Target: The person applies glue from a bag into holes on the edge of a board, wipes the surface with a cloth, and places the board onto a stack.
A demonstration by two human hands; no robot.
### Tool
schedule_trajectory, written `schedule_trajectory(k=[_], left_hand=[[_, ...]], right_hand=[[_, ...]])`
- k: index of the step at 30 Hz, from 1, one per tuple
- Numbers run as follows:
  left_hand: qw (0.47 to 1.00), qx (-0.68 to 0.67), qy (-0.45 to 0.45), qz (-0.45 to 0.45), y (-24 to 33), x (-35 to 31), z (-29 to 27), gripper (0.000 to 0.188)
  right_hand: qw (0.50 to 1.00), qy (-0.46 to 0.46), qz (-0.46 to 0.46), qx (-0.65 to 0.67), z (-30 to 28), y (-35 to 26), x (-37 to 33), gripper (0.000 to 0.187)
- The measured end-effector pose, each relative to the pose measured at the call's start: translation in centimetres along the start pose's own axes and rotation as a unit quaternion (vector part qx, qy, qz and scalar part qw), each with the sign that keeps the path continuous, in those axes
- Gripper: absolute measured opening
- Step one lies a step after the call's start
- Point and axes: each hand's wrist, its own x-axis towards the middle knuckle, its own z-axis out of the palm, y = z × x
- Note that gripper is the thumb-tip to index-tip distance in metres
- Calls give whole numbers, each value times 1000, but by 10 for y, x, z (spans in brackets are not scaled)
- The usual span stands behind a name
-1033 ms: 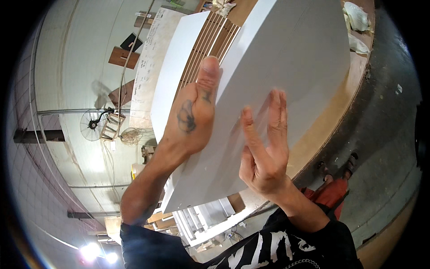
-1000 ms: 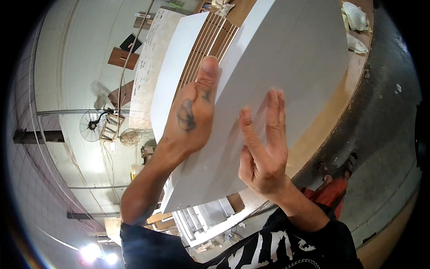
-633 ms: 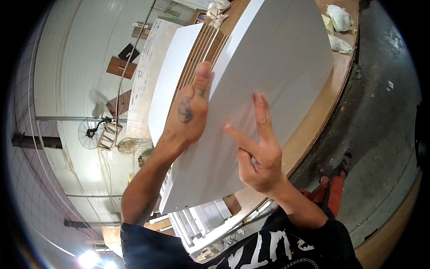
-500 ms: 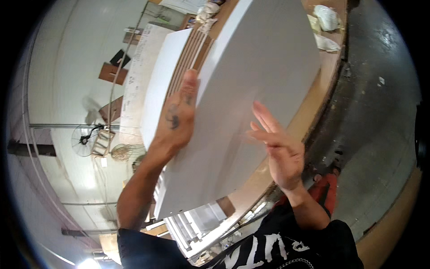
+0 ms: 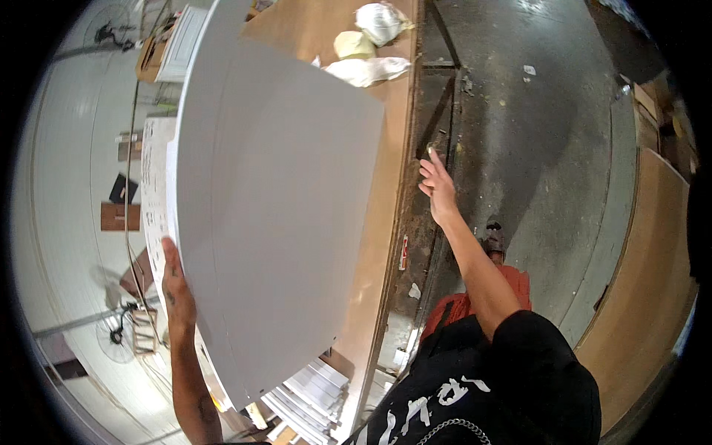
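A large flat grey panel (image 5: 274, 208) leans over the wooden table, with its far end reaching toward the back. My left hand (image 5: 178, 289) grips the panel's left edge; the thumb shows along that edge, and the other fingers are mostly hidden. To the right, past the table's edge and apart from the panel, my right hand (image 5: 437, 185) is held out with its fingers stretched and nothing in them. Small dark holes show near the panel's lower edge.
White and yellowish cloths or bags (image 5: 378, 26) lie at the back of the table (image 5: 371, 245). White strips (image 5: 308, 397) are stacked below the panel's near end. A fan (image 5: 115, 334) stands at the left. On the right, a large brown board (image 5: 630, 259) borders the grey floor (image 5: 549, 178).
My right hand has moved from over the panel out past the table's right edge. The view has swung right, and the panel sits farther left. My left hand stays at its left edge.
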Motion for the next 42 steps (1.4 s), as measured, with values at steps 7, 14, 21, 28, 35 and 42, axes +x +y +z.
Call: schedule_trajectory(k=[7,14,21,28,35,42], left_hand=[[999,-50,-20,1,-21,20,-12,76],[993,-49,-19,108,-48,8,-10,89],[999,11,3,-37,-16,17,-3,105],[994,6,-73,-75,-9,17,-10,90],[999,47,-19,13,-33,11,-12,71],[987,126,35,-93,-6,6,-3,63]], right_hand=[[974,-14,225,-5,-39,42,66,76],[955,-69,289,-2,-27,55,84,37],[960,-110,254,47,-60,79,83,56],[963,-124,233,58,-49,60,62,63],[980,-63,138,128,-75,80,58,34],[950,-138,116,254,-51,21,1,16]])
